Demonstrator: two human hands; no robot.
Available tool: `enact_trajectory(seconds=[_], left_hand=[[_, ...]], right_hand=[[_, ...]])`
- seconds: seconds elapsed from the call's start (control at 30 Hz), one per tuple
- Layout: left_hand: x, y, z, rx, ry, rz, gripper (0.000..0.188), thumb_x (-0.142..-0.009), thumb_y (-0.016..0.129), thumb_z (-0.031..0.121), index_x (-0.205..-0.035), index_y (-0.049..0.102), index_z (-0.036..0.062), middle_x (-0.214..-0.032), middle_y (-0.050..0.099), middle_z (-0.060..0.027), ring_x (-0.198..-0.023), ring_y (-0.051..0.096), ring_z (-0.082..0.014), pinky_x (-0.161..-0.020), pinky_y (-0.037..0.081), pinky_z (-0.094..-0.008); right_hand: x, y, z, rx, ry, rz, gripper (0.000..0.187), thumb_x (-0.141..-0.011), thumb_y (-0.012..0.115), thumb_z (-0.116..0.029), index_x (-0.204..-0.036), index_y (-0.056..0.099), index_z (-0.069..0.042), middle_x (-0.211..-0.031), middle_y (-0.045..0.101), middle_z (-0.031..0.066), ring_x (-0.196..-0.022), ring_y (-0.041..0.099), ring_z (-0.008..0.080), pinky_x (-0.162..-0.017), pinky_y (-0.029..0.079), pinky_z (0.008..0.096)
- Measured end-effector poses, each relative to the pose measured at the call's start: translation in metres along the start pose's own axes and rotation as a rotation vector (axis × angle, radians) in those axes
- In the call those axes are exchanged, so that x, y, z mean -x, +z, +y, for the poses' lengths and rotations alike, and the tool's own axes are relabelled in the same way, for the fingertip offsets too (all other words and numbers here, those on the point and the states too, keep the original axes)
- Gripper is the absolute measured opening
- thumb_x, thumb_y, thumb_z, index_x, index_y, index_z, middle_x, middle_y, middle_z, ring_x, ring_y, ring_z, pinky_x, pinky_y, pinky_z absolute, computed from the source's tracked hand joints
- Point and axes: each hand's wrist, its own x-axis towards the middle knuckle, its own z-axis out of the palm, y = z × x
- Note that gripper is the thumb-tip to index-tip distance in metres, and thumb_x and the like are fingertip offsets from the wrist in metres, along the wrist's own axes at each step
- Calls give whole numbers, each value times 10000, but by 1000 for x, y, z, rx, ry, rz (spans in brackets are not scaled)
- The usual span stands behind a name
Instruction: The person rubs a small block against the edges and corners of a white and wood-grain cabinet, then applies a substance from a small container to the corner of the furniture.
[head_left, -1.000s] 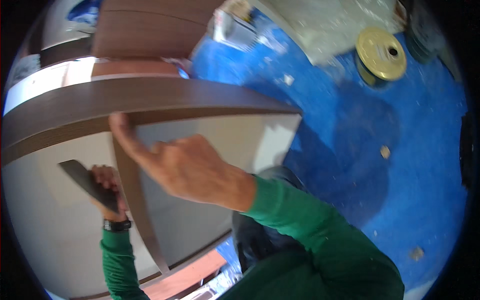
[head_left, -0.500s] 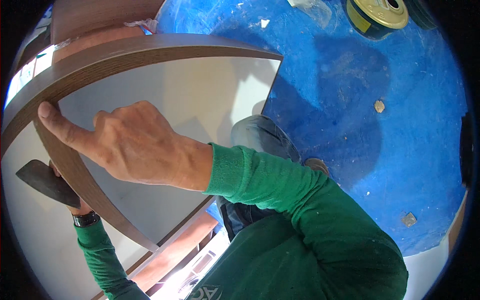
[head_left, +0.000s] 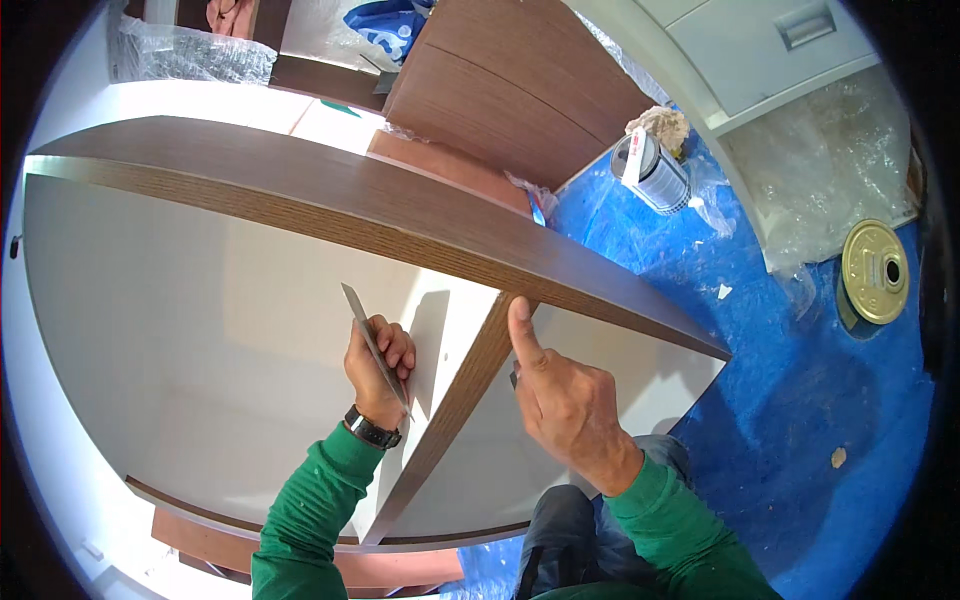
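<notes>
A wooden cabinet carcass with white inner panels lies before me, its brown-edged divider (head_left: 445, 422) meeting the long brown side panel (head_left: 330, 205). My right hand (head_left: 572, 408) rests its outstretched index fingertip on that corner joint. Its other fingers are curled, and a small dark edge of something pokes out beside them, too little to name. Left of the divider, inside the larger compartment, my left hand (head_left: 383, 372) grips a thin, flat, grey scraper blade (head_left: 366, 338), seen nearly edge-on. A dark watch is on the left wrist.
Blue sheeting (head_left: 800, 420) covers the floor at right. On it stand an open can (head_left: 662, 185) and a gold-lidded tin (head_left: 874, 272). Brown panels (head_left: 510, 85) stand at the back, near a pale drawer unit (head_left: 760, 50). My knees are close to the cabinet's near edge.
My view has swung left and up, showing more of the cabinet and room. My right index finger stays at the joint. The left hand with the scraper blade, partly behind the divider before, now shows fully.
</notes>
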Motion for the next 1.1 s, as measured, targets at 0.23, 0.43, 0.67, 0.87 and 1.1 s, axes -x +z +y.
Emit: enact_trajectory(seconds=[0.23, 0.43, 0.67, 0.87, 1.1], left_hand=[[-2, 5, -1, -18, -19, 26, 581, -1067, 391, 606, -680, 371, 172, -537, 327, 18, -475, 380, -146, -456, 291, -275], [1, 9, 1, -3, -50, 76, 582, -1042, 445, 632, -679, 383, 182, -546, 331, 23, -477, 382, -136, -464, 305, -275], [2, 22, 5, 36, -55, 138, 540, -1088, 357, 531, -687, 373, 168, -535, 323, 19, -471, 365, -145, -440, 274, -278], [3, 16, 5, 3, -66, 161, 588, -1043, 444, 627, -665, 370, 182, -542, 317, 19, -476, 375, -139, -455, 289, -277], [-2, 23, 3, 93, -40, 197, 586, -1028, 478, 639, -683, 441, 167, -538, 353, 8, -448, 389, -147, -433, 299, -300]], right_hand=[[-2, -9, -4, 35, -70, -53, 842, -817, 660, 54, -1596, 401, -133, -558, 432, 11, -439, 472, 154, -425, 461, 339], [-14, -18, -3, 90, -88, -91, 831, -813, 651, 48, -1589, 418, -135, -569, 442, 16, -446, 484, 167, -440, 469, 357], [-15, -21, -1, 214, -258, -149, 850, -802, 657, 33, -1594, 417, -162, -594, 447, 33, -456, 503, 189, -439, 465, 363], [-29, -43, 2, 340, -173, -171, 811, -798, 633, 58, -1570, 432, -86, -645, 523, 64, -507, 556, 229, -489, 484, 380], [-25, -47, -23, 324, -201, -236, 840, -808, 639, 27, -1594, 413, -162, -623, 495, 58, -474, 539, 240, -453, 470, 394]])
